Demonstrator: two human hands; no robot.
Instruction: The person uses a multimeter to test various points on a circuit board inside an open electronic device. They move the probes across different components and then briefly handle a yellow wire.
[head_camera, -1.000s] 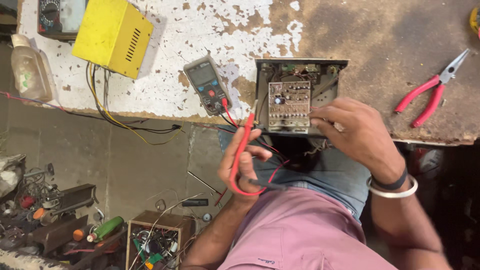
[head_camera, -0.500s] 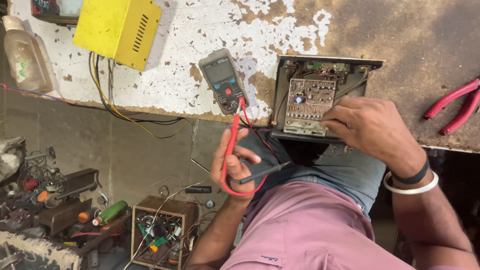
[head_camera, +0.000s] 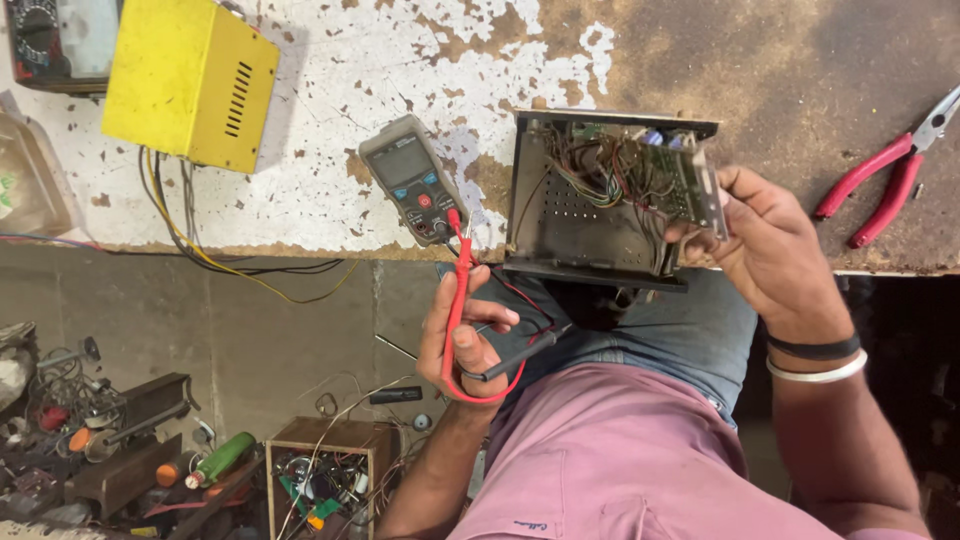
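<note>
- Far left, at about 10 o'clock: yellow metal box (head_camera: 185, 80) with vent slits on the chipped white workbench (head_camera: 330, 150), yellow and black wires (head_camera: 215, 255) trailing off its lower edge and over the bench lip.
- Down at 8 o'clock, on the floor: jumble of scrap parts, a green bottle (head_camera: 222, 458), plus a small wooden box (head_camera: 325, 470) stuffed with wires.
- Near centre, around 11 o'clock: grey digital multimeter (head_camera: 412, 180) lying flat on the bench, tilted, red lead plugged in at its lower end.
- Just under it: left hand (head_camera: 462, 335) off the bench edge, over the lap, fingers curled shut around the red probe (head_camera: 457, 275) and the black probe (head_camera: 520, 355) together; red lead looping below the fist.
- Right of centre, at about 1 o'clock: open metal chassis (head_camera: 560, 215) at the bench's front edge, bundle of coloured wiring inside.
- At the chassis's right side: circuit board (head_camera: 690, 180) tipped up on edge, wires still attached.
- Right hand (head_camera: 770, 250) clamped on that board, thumb and fingers pinching its right edge; dark band and white bangle on the wrist.
- Hands well apart, chassis between them.
- Far right, at 2 o'clock: red-handled pliers (head_camera: 885, 165) on the bare brown part of the bench, untouched.
</note>
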